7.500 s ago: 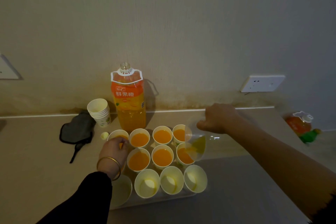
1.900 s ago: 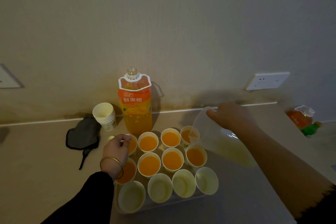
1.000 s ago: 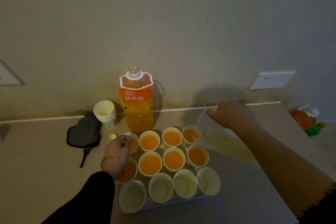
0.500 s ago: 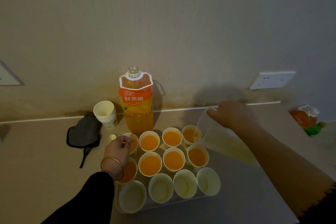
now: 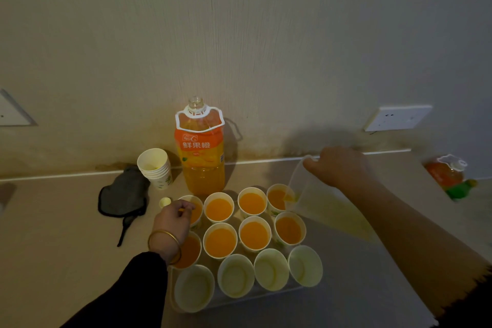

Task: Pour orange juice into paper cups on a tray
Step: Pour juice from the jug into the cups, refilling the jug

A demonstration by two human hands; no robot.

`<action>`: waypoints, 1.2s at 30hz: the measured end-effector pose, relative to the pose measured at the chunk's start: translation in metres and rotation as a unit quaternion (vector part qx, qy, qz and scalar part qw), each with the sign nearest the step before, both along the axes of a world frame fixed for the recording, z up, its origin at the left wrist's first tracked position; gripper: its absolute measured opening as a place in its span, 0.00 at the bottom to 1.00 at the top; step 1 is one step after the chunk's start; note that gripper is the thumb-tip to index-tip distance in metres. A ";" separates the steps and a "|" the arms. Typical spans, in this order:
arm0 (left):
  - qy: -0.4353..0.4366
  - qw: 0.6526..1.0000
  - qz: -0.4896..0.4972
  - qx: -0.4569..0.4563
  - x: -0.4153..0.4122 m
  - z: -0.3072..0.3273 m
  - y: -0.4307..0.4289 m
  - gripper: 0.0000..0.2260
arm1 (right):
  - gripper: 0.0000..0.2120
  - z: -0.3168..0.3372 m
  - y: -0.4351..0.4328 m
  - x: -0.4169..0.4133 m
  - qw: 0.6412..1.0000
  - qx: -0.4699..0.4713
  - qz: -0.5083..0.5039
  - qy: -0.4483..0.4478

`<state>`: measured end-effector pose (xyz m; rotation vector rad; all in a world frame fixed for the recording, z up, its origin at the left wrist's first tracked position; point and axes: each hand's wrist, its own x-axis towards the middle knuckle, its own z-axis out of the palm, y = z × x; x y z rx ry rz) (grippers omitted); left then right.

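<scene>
Now your right hand (image 5: 338, 165) grips the tilted jug (image 5: 316, 202) near its rim, spout at the far-right cup (image 5: 277, 197) on the tray (image 5: 237, 302). Your left hand (image 5: 173, 218) pinches the far-left cup (image 5: 196, 212). Paper cups are probably light and crushable, so hold them gently at the rim.

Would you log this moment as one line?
right hand: tilts clear plastic pitcher at back-right paper cup; left hand: grips back-left cup

I am wearing the only camera on my head, looking forward and down from close above the tray (image 5: 241, 301), facing the wall (image 5: 239, 34).
</scene>
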<state>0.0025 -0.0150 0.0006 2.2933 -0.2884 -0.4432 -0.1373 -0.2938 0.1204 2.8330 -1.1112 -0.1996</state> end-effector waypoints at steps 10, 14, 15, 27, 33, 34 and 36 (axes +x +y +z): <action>-0.001 1.000 -0.006 -0.009 -0.001 0.003 0.000 0.08 | 0.28 0.000 0.003 -0.004 1.000 -0.006 -0.013 -0.011; -0.017 1.000 0.000 -0.017 -0.003 0.006 0.001 0.09 | 0.27 0.006 0.009 -0.012 0.998 0.021 -0.047 -0.023; -0.021 1.000 0.000 -0.017 -0.004 0.007 0.001 0.09 | 0.27 0.008 0.010 -0.015 0.997 0.035 -0.061 -0.028; 0.128 0.961 0.081 -0.231 -0.021 0.031 0.012 0.09 | 0.23 0.034 0.028 -0.051 0.979 0.075 -0.125 -0.144; 0.152 0.952 0.082 -0.251 -0.031 0.037 0.035 0.09 | 0.26 0.055 0.049 -0.053 0.960 0.128 -0.053 -0.242; 0.154 0.952 0.082 -0.252 -0.033 0.036 0.041 0.09 | 0.26 0.058 0.055 -0.051 0.959 0.134 -0.035 -0.246; 0.160 0.952 0.083 -0.245 -0.036 0.033 0.053 0.10 | 0.27 0.062 0.069 -0.046 0.959 0.141 0.007 -0.244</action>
